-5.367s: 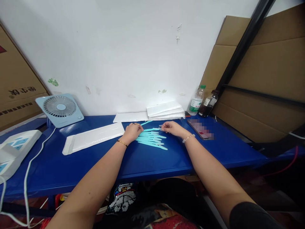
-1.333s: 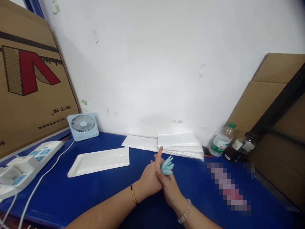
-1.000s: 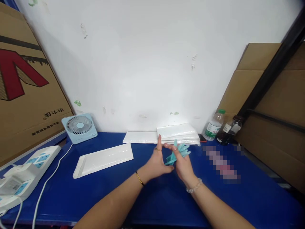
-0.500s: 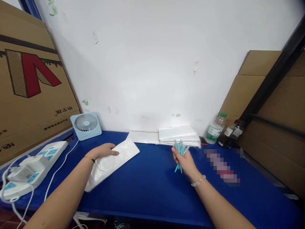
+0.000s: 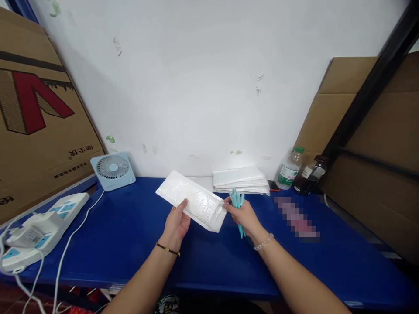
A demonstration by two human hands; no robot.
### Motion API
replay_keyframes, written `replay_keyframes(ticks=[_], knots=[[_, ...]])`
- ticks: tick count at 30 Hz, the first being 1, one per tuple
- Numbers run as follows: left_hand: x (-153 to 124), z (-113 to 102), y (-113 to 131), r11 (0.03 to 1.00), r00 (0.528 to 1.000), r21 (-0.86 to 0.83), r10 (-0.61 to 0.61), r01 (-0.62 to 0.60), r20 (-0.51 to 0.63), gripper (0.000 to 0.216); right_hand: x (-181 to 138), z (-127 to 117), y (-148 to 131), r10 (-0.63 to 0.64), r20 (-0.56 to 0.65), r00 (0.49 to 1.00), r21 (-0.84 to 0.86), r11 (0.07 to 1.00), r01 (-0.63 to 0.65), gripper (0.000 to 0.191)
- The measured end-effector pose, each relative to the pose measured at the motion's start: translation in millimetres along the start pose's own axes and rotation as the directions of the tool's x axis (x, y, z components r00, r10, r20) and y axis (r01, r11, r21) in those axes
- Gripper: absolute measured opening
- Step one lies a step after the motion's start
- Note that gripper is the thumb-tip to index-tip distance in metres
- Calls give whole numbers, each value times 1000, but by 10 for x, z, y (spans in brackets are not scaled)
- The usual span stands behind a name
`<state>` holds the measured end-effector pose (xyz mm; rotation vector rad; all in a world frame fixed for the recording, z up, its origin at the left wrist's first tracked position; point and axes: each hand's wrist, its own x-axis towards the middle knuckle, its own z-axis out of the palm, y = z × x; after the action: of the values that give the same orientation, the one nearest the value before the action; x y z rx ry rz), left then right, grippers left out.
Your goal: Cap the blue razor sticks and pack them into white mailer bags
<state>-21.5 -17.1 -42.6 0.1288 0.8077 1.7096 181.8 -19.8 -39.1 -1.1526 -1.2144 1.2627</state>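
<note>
My left hand (image 5: 177, 221) grips a white bubble-wrap pouch (image 5: 191, 200) from below and holds it lifted above the blue table (image 5: 114, 235), slanting up to the left. My right hand (image 5: 245, 216) is closed round a bundle of light-blue plastic sticks (image 5: 238, 201) held upright, and its fingertips touch the near right end of the pouch. The sticks poke out above and below the fist.
A stack of white pouches (image 5: 240, 179) lies by the wall behind my hands. A small blue fan (image 5: 113, 170) and a white power strip (image 5: 39, 229) sit at the left, two bottles (image 5: 299, 174) and a phone (image 5: 294, 216) at the right. Cardboard boxes (image 5: 36, 113) flank both sides.
My left hand has lifted the pouch off the table and brought it right to meet my right hand. Earlier both hands gathered the sticks from the table into one bundle.
</note>
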Motion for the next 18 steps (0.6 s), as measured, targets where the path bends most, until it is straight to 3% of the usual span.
replay_keyframes(ticks=[3,6,8,9,10,11,12,13,14,15,16,18], knots=[[-69,-81,14,999,997,-43,-22,18,-79,22,4,-33,-9,73,89,993,20,997,-75,31],[-196,-193,1,998,998,58,-29,32,-51,22,-37,-44,-19,92,199,976,44,994,-103,40],[-316,-294,25,955,988,262,151,-138,-32,34,-51,-83,-44,72,192,979,46,996,-82,44],[-377,-344,53,871,949,397,316,-289,-3,48,-46,-117,-66,69,184,980,33,997,-76,43],[-433,-386,87,711,865,538,498,-452,69,66,-33,-158,-93,74,186,980,13,997,-78,42],[-477,-414,124,484,755,652,620,-583,215,86,-13,-202,-122,87,201,976,-15,996,-86,41],[-504,-420,157,228,655,706,629,-670,419,105,13,-243,-153,104,228,968,-49,994,-95,40],[-513,-404,180,-12,581,683,516,-730,630,120,40,-277,-182,122,259,958,-86,991,-103,39],[-500,-364,189,-197,535,603,307,-773,787,131,67,-300,-207,138,287,948,-121,987,-107,39],[-468,-305,183,-315,507,500,63,-807,859,136,91,-312,-225,149,307,940,-148,983,-108,38],[-420,-233,163,-384,494,418,-121,-823,861,140,111,-316,-236,157,316,936,-165,980,-108,37],[-293,-76,93,-451,499,335,-319,-828,805,139,140,-314,-237,161,300,940,-170,979,-113,35]])
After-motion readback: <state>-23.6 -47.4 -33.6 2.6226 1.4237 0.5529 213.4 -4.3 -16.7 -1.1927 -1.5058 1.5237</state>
